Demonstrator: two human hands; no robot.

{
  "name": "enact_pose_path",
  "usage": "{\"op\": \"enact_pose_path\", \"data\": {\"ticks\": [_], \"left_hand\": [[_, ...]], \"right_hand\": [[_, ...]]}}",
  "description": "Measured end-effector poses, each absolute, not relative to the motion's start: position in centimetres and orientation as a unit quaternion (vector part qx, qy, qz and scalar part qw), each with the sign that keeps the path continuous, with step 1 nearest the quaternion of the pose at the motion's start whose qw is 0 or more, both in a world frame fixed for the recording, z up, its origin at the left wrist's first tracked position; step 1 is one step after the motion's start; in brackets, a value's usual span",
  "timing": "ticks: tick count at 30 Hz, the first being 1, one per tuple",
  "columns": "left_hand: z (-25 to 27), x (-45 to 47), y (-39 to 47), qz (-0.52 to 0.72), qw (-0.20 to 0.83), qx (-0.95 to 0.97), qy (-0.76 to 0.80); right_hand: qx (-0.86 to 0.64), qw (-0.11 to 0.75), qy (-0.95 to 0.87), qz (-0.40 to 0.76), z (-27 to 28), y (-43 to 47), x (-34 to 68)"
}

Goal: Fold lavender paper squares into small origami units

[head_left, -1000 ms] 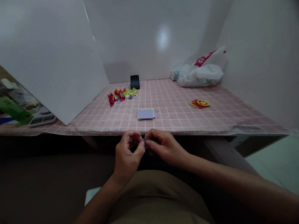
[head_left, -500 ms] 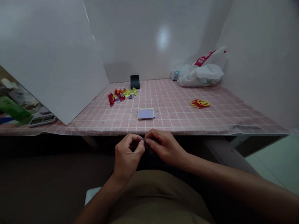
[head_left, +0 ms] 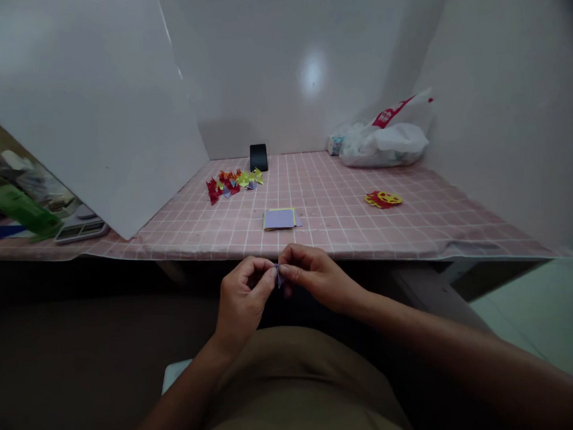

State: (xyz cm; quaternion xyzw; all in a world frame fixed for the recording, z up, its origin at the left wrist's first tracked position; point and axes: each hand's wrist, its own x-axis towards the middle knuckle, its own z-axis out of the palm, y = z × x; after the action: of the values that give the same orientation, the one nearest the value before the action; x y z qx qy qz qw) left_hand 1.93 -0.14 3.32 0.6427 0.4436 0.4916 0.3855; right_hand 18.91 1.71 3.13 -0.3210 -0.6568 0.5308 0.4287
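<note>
While the left hand (head_left: 242, 298) and the right hand (head_left: 323, 280) are held close together, a small bit of purple paper (head_left: 278, 277) is pinched by thumb and finger of each, between them. It is touched by both, so neither is nearer. Its thin edge is seen, longer up and down than side to side, but much is hidden. Past the hands, a paper stack (head_left: 279, 219) is laid on the table (head_left: 325, 188).

Plain olive-brown garment (head_left: 292, 395), lightly creased, with bare forearms (head_left: 416, 324) and ungloved fingers (head_left: 294, 274)
</note>
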Motion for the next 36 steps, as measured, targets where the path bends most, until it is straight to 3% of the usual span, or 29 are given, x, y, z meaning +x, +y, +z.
{"op": "enact_pose_path", "data": {"ticks": [8, 20, 36], "left_hand": [[3.1, 2.0, 0.0, 0.49, 0.429, 0.625, 0.431], [2.9, 1.8, 0.2, 0.515, 0.359, 0.647, 0.433], [2.0, 2.4, 0.4, 0.53, 0.439, 0.593, 0.418]], "right_hand": [[-0.35, 0.462, -0.705, 0.41, 2.7, 1.4, 18.8], [-0.336, 0.421, -0.698, 0.471, 2.6, 1.2, 18.7], [-0.333, 0.478, -0.633, 0.51, 2.3, 1.6, 18.4]]}}
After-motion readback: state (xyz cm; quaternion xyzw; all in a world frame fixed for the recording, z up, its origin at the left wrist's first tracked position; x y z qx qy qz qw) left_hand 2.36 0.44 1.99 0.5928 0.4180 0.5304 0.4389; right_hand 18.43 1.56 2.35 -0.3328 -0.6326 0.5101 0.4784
